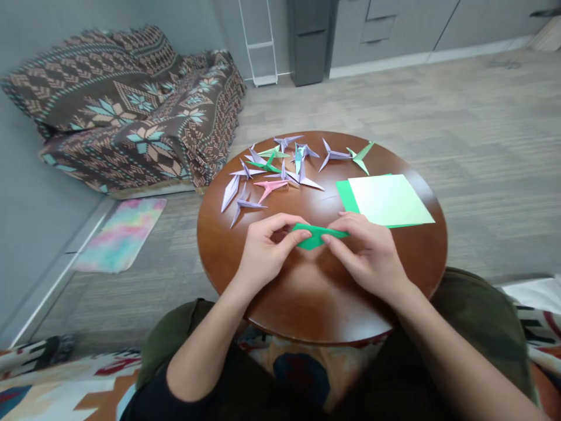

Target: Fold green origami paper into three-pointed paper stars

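A small folded piece of green paper [316, 235] is held between both hands over the near half of the round brown table. My left hand [272, 242] pinches its left end, thumb on the near face and fingers behind. On the other side my right hand [366, 251] grips the right end, its thumb pressed near the middle of the paper. The fingers behind the paper are partly hidden. Beyond my right hand lies a stack of paper sheets [390, 199], pale on top with green showing beneath.
Several folded paper cranes, among them a pink one [270, 187] and a purple one [245, 204], lie across the far left of the table [315, 316]. A green crane [361, 156] is near the far edge. A covered sofa [144, 111] stands beyond, left.
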Demonstrator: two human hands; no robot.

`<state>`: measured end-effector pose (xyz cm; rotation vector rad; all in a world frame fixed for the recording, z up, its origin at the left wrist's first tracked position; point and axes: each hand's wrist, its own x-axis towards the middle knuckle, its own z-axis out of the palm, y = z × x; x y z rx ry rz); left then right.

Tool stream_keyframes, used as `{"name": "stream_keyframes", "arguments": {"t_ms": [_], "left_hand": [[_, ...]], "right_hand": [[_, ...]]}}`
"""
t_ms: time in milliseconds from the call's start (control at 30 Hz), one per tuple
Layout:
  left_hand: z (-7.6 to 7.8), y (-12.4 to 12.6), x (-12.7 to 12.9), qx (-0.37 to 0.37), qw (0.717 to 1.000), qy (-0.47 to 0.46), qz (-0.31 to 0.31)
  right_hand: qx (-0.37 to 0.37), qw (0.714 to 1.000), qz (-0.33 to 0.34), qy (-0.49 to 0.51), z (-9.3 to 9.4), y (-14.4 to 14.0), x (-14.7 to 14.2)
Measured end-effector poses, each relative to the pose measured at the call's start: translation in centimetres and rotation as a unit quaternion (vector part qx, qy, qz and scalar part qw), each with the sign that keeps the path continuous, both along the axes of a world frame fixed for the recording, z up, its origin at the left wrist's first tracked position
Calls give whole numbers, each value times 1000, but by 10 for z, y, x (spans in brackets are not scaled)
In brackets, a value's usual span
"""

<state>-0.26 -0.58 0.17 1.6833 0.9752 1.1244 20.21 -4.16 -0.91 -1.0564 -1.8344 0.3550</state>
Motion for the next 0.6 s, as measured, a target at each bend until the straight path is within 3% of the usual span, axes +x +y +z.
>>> {"name": "stream_keyframes", "arguments": {"t_ms": [267, 600], "left_hand": [[5, -6, 2, 94, 988, 102, -66], [6, -2, -2, 24, 999, 34, -4]], "right_hand": [[-54, 998, 33, 28, 1, -3, -3], [-144, 982, 3, 120, 6, 2, 15]]}}
